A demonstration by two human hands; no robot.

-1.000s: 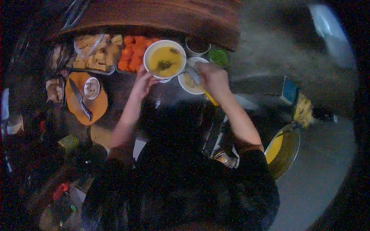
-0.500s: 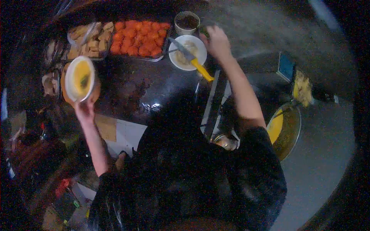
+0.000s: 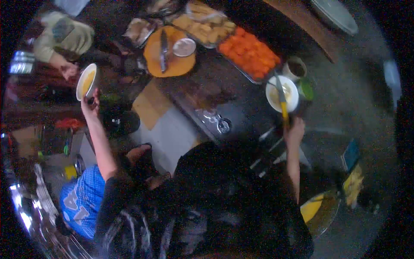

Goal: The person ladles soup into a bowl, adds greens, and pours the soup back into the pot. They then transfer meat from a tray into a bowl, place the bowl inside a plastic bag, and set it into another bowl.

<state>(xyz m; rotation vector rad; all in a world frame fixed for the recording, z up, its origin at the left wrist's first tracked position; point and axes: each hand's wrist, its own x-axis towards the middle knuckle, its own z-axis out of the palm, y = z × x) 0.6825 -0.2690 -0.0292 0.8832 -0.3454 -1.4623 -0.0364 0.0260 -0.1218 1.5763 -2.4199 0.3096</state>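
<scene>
My left hand (image 3: 90, 103) is wrapped round the lower side of a white bowl (image 3: 87, 82) with yellow contents, held out at the left. Near the bowl is another person's hand (image 3: 69, 71), a small gap apart from it. My right hand (image 3: 296, 129) is beside the yellow handle of a spatula (image 3: 283, 103); blur hides whether the fingers hold it. The spatula's grey blade lies across a white bowl (image 3: 271, 96) with pale contents. Just behind stand a cup of dark contents (image 3: 296, 68) and something green (image 3: 306, 89).
A tray of orange-red pieces (image 3: 250, 54) and a tray of tan pieces (image 3: 205, 28) lie at the back. A knife (image 3: 164, 52) and small white dish (image 3: 184, 47) rest on a round board (image 3: 157, 64). A person in blue (image 3: 84, 203) is at lower left; a pot (image 3: 325, 216) stands lower right.
The view has turned toward the left, bringing in two other people. My left hand has carried the bowl out beside one person's hand. My right hand has come from the green item to the spatula handle.
</scene>
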